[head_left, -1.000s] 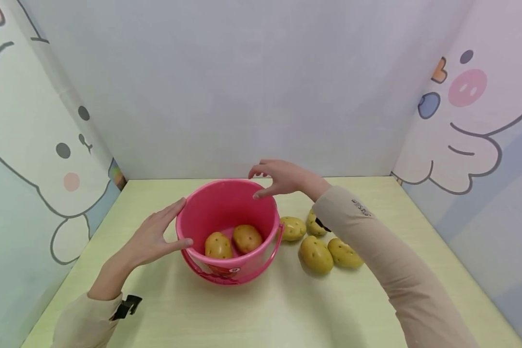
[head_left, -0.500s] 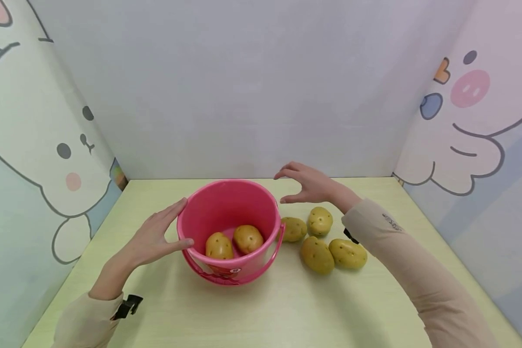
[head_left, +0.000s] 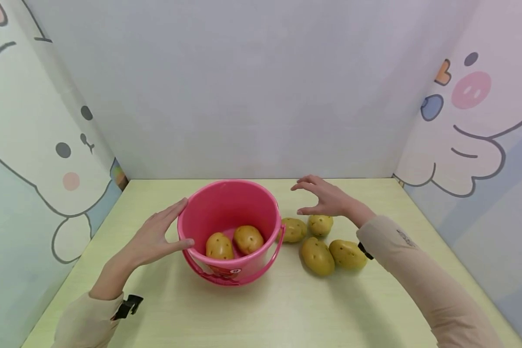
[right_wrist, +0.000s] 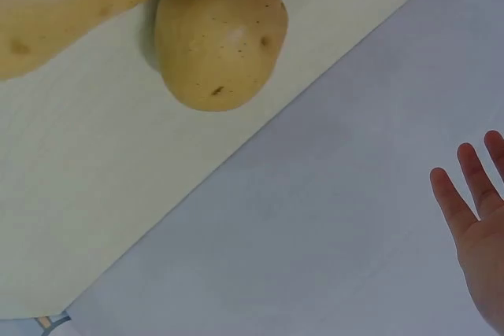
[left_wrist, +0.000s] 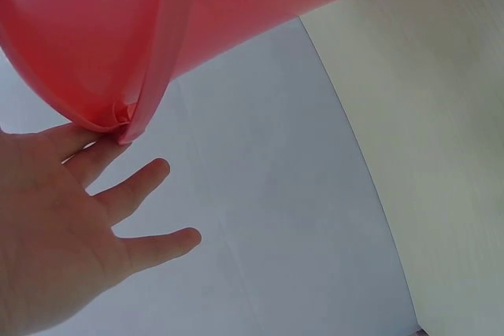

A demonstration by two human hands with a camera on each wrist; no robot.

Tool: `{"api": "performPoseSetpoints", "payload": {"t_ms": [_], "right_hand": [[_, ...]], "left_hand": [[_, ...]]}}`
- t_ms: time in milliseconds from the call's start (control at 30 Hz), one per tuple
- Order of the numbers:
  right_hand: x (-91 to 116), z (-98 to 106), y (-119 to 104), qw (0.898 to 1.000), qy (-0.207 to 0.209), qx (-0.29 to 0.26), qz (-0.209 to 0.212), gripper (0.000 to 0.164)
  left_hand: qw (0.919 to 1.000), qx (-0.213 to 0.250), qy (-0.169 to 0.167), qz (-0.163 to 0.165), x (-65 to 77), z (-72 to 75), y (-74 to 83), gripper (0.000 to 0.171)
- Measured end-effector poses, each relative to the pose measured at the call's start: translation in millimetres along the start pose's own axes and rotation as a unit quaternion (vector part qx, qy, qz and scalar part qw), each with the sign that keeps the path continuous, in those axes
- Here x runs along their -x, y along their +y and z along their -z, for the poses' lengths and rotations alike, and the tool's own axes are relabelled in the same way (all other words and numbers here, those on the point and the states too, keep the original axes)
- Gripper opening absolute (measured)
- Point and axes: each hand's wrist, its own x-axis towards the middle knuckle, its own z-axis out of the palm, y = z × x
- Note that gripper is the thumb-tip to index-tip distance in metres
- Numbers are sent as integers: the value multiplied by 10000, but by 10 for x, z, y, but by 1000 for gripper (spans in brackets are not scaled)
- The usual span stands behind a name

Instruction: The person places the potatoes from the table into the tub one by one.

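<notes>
A pink bucket (head_left: 228,205) stands upright on the table, holding two potatoes; one potato (head_left: 219,246) lies nearer the front and another potato (head_left: 248,239) to its right. My left hand (head_left: 156,237) rests at the bucket's left side, thumb and fingers spread along the rim. In the left wrist view, straight fingers touch the rim by the handle (left_wrist: 161,45). My right hand (head_left: 328,199) is in the air right of the bucket with nothing in it, fingers loosely bent, just over a round potato (head_left: 320,226). The right wrist view shows that potato (right_wrist: 220,37) below the hand.
Other potatoes lie beside the bucket: one potato (head_left: 294,230) close to its right side, a large potato (head_left: 317,257) in front and a potato (head_left: 348,254) farther right. Pale walls with cartoon animals enclose the light yellow table (head_left: 261,319) at the back and both sides.
My right hand has moved right from over the bucket's rim, then lowered toward the round potato outside. My left hand and the bucket have stayed in place.
</notes>
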Motion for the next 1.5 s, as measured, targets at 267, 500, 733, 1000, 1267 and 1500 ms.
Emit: {"api": "performPoseSetpoints", "payload": {"t_ms": [267, 500, 733, 1000, 1267, 1500], "right_hand": [[185, -124, 158, 9997, -57, -77, -215, 56], [307, -249, 284, 9993, -93, -135, -342, 54], [402, -351, 370, 9985, -164, -162, -505, 56], [443, -440, 455, 9941, -505, -235, -927, 57], [468, -515, 518, 9917, -747, -209, -1026, 58], [470, -540, 542, 9880, -967, -223, -1179, 59]], "left_hand": [[10000, 2, 11, -27, 2, 2, 8, 88], [10000, -10, -10, 27, 5, 0, 18, 89], [10000, -20, -35, 59, 5, 15, 19, 89], [10000, 8, -39, 58, 7, 24, 12, 88], [10000, 11, -25, 43, 5, 19, 9, 88], [10000, 8, -47, 60, 5, 9, -3, 90]]}}
